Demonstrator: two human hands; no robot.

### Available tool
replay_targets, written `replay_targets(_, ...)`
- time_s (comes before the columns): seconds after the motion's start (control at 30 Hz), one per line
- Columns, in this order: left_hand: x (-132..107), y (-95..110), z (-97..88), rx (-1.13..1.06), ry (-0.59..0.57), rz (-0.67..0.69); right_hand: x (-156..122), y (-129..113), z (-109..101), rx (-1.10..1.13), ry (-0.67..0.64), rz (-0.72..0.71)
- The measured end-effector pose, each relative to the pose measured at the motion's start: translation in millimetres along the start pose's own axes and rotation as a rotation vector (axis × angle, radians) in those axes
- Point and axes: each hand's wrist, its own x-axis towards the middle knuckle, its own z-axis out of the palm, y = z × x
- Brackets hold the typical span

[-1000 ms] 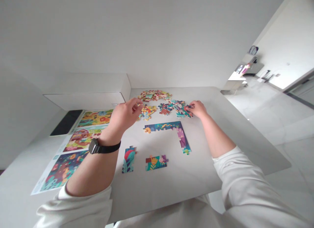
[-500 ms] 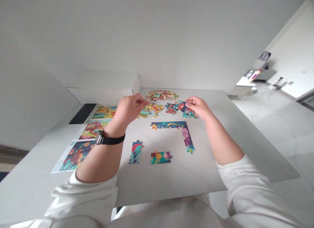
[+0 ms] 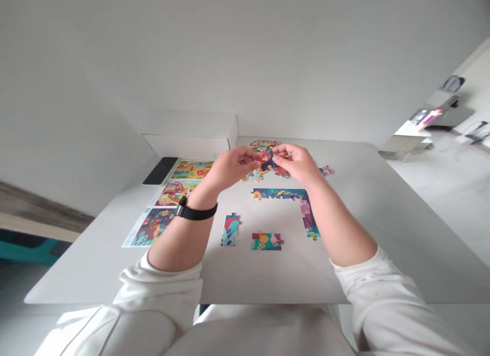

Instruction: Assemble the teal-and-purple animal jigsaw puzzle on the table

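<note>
Both bare forearms angle inward from white sleeves, bringing the left hand (image 3: pixel 233 168), with a black-strapped watch (image 3: pixel 195 211) on its wrist, and the right hand (image 3: pixel 296 164) together above the upper middle of the pale table (image 3: pixel 344 259). The right hand's curled fingers pinch a small dark blue and red jigsaw piece (image 3: pixel 267 160) in the air; the crowded fingertips make it hard to tell whether the left hand grips it too or only touches it. An L-shaped strip of joined blue and pink puzzle pieces (image 3: pixel 285 197) lies just below the hands.

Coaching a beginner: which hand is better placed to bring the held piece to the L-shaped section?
The right hand, probably: it sits nearer the L-shaped section than the left hand, though both pinch the jigsaw piece.
</note>
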Motion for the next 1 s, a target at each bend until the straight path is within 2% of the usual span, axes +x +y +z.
replay_targets(0.2, 0.8, -5.4, -3.9, 0.115, -0.028, -0.068, -2.9, 26.4, 18.7, 0.005, -0.035, 0.057)
replay_targets(0.37, 0.0, -6.7, -13.0, 0.181, -0.094, -0.104, -8.7, 24.3, 20.1, -0.065, -0.119, 0.051)
replay_targets(0.6, -1.4, -8.1, -16.8, 0.187, -0.14, -0.134, -11.7, 25.4, 17.5, -0.186, -0.158, 0.011)
replay_targets(0.8, -4.3, -14.7, -28.6, 0.213, -0.126, -0.128, -19.8, 21.7, 22.6, -0.351, -0.149, -0.25)
replay_targets(1.0, -17.0, -27.1, -40.8, 0.245, -0.145, -0.125, -32.3, 19.1, 38.7, -0.564, -0.203, -0.534)
